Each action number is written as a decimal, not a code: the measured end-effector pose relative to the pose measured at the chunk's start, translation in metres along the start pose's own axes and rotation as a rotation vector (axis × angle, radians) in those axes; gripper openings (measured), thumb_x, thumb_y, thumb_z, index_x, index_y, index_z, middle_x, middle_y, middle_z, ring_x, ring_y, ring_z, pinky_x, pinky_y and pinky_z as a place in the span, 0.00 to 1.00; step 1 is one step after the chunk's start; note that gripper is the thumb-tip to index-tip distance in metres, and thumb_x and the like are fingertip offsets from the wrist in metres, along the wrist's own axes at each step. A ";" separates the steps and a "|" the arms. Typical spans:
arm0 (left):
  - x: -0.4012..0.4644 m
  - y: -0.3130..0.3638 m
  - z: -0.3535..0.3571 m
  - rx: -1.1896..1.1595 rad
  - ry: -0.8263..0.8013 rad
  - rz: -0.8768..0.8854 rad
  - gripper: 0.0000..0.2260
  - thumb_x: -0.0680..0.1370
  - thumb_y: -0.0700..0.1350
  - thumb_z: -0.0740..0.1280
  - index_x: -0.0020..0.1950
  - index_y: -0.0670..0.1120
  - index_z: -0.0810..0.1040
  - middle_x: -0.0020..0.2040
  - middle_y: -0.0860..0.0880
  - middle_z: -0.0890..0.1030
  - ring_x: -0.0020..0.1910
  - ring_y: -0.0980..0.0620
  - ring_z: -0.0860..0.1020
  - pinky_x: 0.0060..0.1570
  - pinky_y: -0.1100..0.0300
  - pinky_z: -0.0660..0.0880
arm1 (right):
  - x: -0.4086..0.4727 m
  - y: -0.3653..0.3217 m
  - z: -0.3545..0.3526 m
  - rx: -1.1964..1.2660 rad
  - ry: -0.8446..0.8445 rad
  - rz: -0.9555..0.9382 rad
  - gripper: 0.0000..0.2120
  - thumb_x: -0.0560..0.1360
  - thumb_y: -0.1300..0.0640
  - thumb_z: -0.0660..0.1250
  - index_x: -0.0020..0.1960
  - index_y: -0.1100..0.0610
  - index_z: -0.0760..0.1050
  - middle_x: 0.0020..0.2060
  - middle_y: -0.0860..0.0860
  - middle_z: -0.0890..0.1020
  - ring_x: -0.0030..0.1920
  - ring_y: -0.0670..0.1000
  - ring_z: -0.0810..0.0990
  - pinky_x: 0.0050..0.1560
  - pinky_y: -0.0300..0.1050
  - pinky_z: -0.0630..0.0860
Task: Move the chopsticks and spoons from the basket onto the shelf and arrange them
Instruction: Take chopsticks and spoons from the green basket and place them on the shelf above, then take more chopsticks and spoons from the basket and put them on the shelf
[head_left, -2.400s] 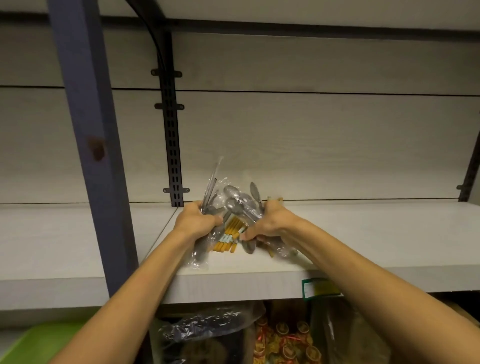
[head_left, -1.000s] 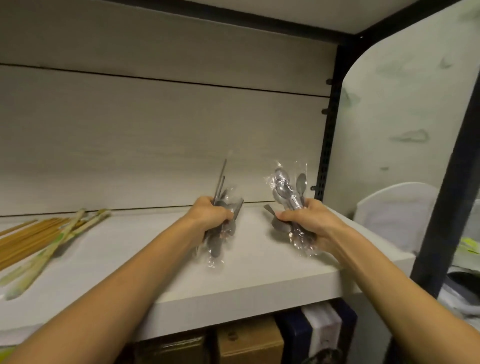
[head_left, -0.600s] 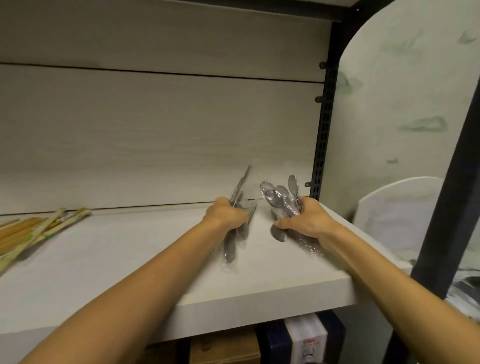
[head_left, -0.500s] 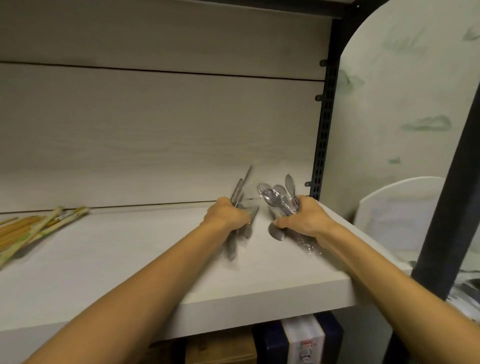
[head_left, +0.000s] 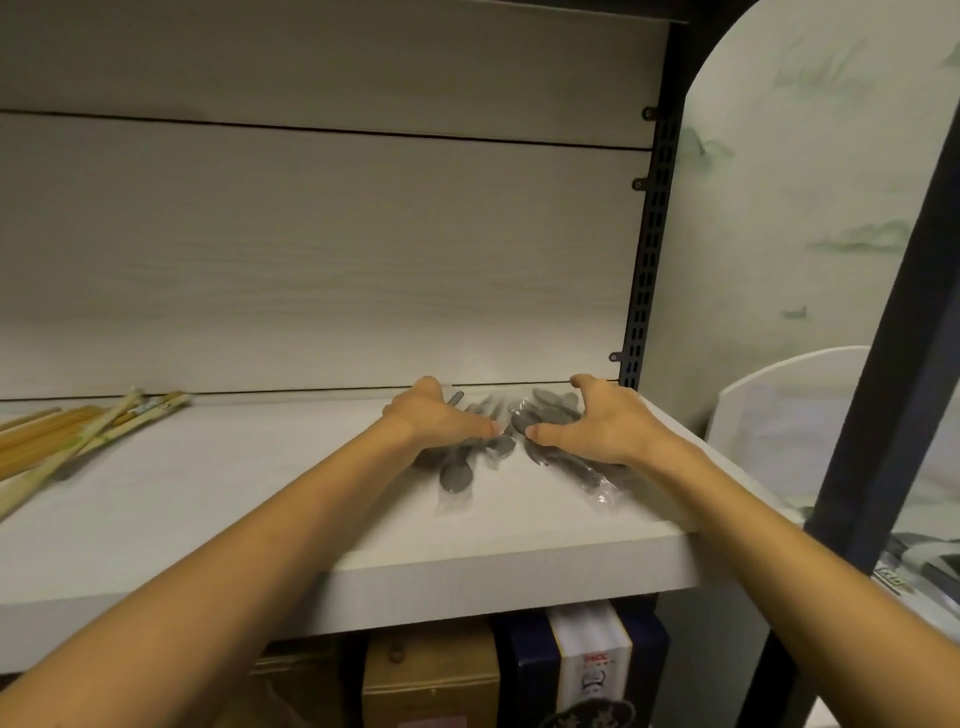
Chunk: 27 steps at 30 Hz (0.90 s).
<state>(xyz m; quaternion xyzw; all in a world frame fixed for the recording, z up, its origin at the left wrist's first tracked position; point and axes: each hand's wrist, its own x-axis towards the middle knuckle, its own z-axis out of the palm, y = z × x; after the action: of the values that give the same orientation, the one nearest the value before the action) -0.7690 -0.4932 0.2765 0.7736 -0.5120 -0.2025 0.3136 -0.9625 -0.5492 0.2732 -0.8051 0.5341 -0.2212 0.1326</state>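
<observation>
Lying flat on the white shelf (head_left: 260, 530), near its right end, two heaps of metal spoons in clear plastic wrap sit side by side. The left heap of spoons (head_left: 457, 467) rests under the left hand (head_left: 441, 421); the right heap of spoons (head_left: 556, 415) rests under the right hand (head_left: 602, 426). Both hands are spread, palms down, fingers loosely fanned over the wrapped spoons, thumbs pointing inward and nearly meeting between the heaps. Contact looks light; whether the fingertips press the wrap cannot be told, as motion blur smears the spoons. One spoon bowl pokes out toward the shelf's front edge below the left hand. Plastic wrap trails toward the front edge beneath the right wrist.

Chopsticks (head_left: 78, 436), some bare yellow and some in paper sleeves, lie in a loose fan at the far left of the same shelf, well apart from the spoons. Black slotted upright (head_left: 647, 260) stands at the shelf's back right corner. Boxes (head_left: 431, 675) sit on the level below.
</observation>
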 end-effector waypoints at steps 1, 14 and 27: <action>-0.001 -0.004 -0.003 0.012 0.004 0.030 0.40 0.66 0.63 0.74 0.69 0.44 0.66 0.63 0.48 0.73 0.58 0.47 0.72 0.55 0.57 0.72 | -0.002 -0.001 0.001 -0.034 0.011 -0.010 0.41 0.63 0.33 0.69 0.69 0.54 0.67 0.65 0.52 0.74 0.62 0.56 0.73 0.55 0.49 0.72; -0.078 -0.097 -0.082 0.608 0.440 0.352 0.28 0.76 0.63 0.60 0.71 0.51 0.66 0.68 0.45 0.72 0.64 0.43 0.71 0.60 0.51 0.68 | -0.056 -0.109 0.026 -0.299 0.350 -0.506 0.31 0.75 0.36 0.58 0.72 0.51 0.63 0.67 0.54 0.71 0.65 0.58 0.68 0.62 0.52 0.63; -0.253 -0.280 -0.215 0.653 0.699 0.218 0.21 0.77 0.53 0.64 0.68 0.46 0.73 0.65 0.41 0.75 0.61 0.40 0.73 0.57 0.48 0.70 | -0.190 -0.318 0.129 -0.220 0.411 -0.747 0.28 0.76 0.42 0.60 0.71 0.56 0.67 0.64 0.58 0.74 0.60 0.60 0.73 0.55 0.53 0.68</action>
<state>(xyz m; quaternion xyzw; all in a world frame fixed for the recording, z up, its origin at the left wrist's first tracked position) -0.5461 -0.1224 0.2358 0.7950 -0.4910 0.2744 0.2270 -0.7062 -0.2518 0.2632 -0.8916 0.2420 -0.3512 -0.1521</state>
